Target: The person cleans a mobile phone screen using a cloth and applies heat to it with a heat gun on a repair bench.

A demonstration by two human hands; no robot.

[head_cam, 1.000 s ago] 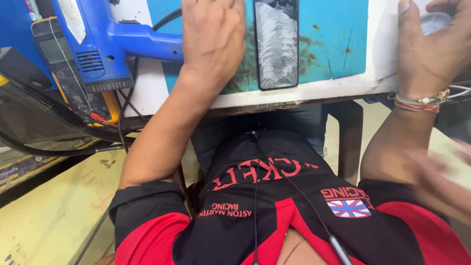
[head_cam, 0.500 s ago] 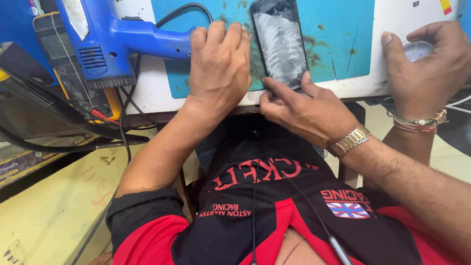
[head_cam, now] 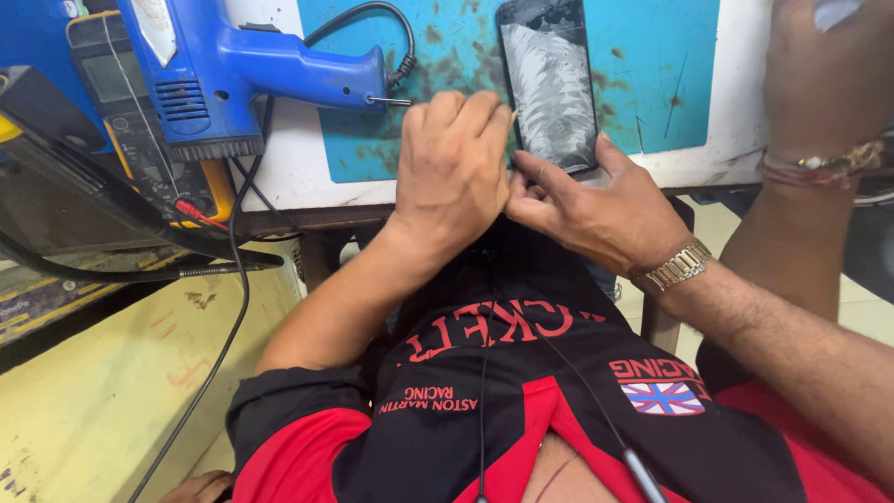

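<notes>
Three hands: two close together at the phone's near end, one apart at far right.
Meter (head_cam: 130,130): yellow-and-black, at far left, partly under the heat gun.
Heat gun (head_cam: 233,70): blue, lying on its side, handle pointing toward the mat, black cord looping off its end.
Tabletop (head_cam: 289,177): white, worn along the near edge.
Mat (head_cam: 410,56): teal, stained and scored, lying under the phone.
Left hand (head_cam: 452,168): fingers curled tight, seemingly pinching a thin pick (head_cam: 513,115) whose pale tip meets the phone's left edge.
Phone (head_cam: 549,84): dark slab lying flat on the mat, near end close to the tabletop's front edge, glass covered in a grey, crazed-looking pattern.
Handling, as a judgement: light, stiff and thin; slick on the face, likely brittle and sharp if that pattern is cracking.
Where to hold: by the long side edges or the corners of the frame, never by pressing on the middle of the glass; flat support underneath while prying.
Co-worker's hand (head_cam: 596,210): wristwatch on, thumb and forefinger spread around the phone's near end, steadying it.
Right hand (head_cam: 829,84): bracelet at the wrist, well apart from the phone; fingers cut by the frame, so grip impossible to tell.
</notes>
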